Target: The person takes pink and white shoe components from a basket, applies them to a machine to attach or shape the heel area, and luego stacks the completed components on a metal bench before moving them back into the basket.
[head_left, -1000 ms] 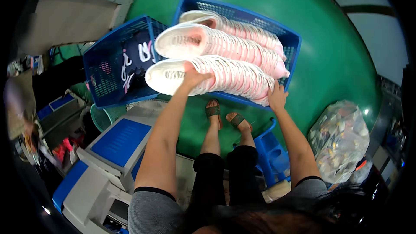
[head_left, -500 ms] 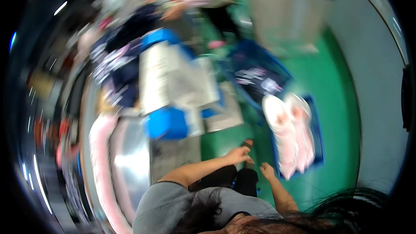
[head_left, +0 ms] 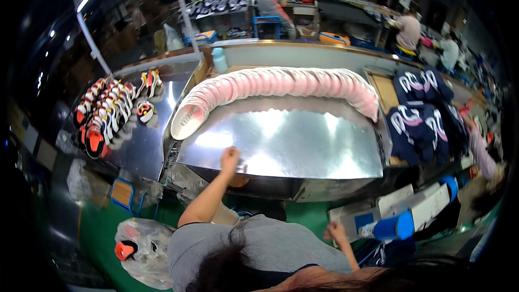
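Note:
My left hand hangs over the front edge of a shiny metal worktop, its fingers curled in with nothing seen in them. My right hand is low beside my body, fingers loosely bent and apart, holding nothing that I can see. It is nearest a white machine with blue rounded ends. Across the back of the worktop runs a long curved row of nested white and pink shoe soles. The leftmost sole shows its inner face.
Multicoloured soles stand in rows on the left metal table. Dark navy printed pieces are piled at the right. A stool and a clear plastic bag are on the left floor. A light-blue bottle stands behind the row.
My view has swung left, from the floor with blue crates to the metal worktop. My left hand is now over the worktop's front edge; the right remains low at my side.

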Tool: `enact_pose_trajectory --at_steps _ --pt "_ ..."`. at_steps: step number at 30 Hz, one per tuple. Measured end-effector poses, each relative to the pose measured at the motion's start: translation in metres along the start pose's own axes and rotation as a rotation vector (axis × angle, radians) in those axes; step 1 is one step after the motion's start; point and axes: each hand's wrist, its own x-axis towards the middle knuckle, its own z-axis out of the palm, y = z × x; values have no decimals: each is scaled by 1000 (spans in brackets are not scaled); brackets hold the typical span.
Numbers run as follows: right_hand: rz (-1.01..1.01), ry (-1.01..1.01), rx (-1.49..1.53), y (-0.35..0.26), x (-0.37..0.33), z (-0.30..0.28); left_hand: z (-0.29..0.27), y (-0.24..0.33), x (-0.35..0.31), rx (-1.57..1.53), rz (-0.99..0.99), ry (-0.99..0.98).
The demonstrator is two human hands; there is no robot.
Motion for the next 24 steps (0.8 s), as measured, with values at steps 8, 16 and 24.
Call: enact_pose_trajectory --at_steps 8,16,24 --pt "-558 -162 -335 -330 146 165 -147 -32 204 -204 35 439" --pt "-1028 418 -680 -514 331 294 -130 -44 391 -154 257 174" --pt "-942 666 -853 -548 352 355 -85 -17 433 -342 47 199"
